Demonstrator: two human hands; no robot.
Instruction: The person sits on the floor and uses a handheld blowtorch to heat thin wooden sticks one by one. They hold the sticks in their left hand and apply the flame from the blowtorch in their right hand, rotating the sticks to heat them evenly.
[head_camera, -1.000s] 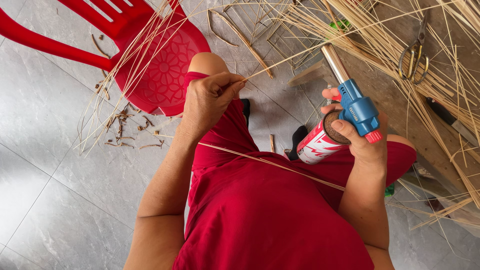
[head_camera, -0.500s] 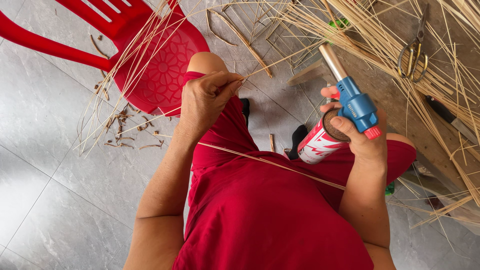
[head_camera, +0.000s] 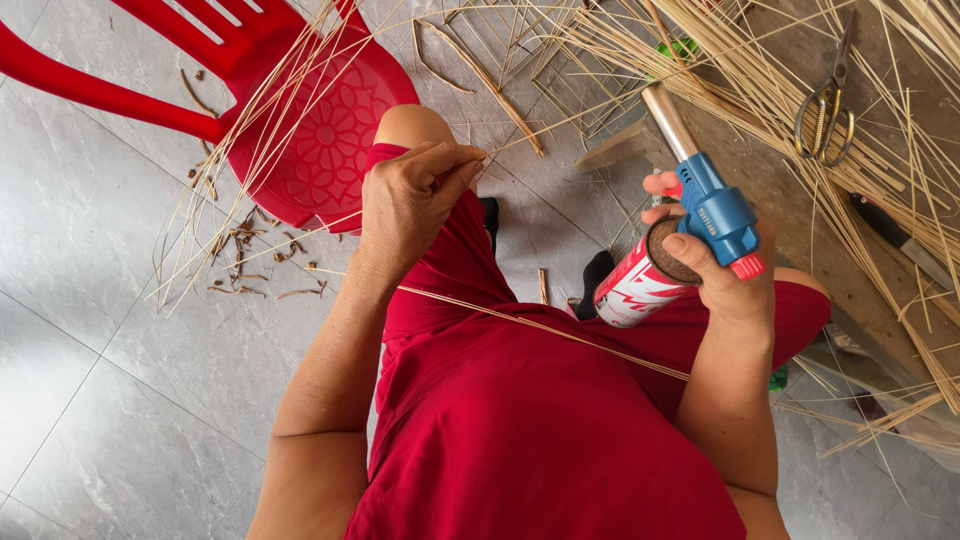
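My left hand (head_camera: 410, 200) pinches a thin bamboo strip (head_camera: 560, 122) near my raised knee; the strip runs up and right toward the torch's metal nozzle. My right hand (head_camera: 725, 275) grips a blue-headed gas torch (head_camera: 700, 200) mounted on a red and white canister (head_camera: 635, 285), nozzle pointing up and left. Another thin strip (head_camera: 540, 330) lies across my lap over the red clothes.
A red plastic chair (head_camera: 300, 130) lies on the grey tiled floor at upper left, with strips leaning over it and scraps (head_camera: 250, 265) below. Many bamboo strips (head_camera: 800, 90), scissors (head_camera: 825, 105) and a knife (head_camera: 895, 240) lie on a wooden board at right.
The torch has drifted slightly left and tilted a little; my left hand keeps its pinch on the strip with hardly any movement.
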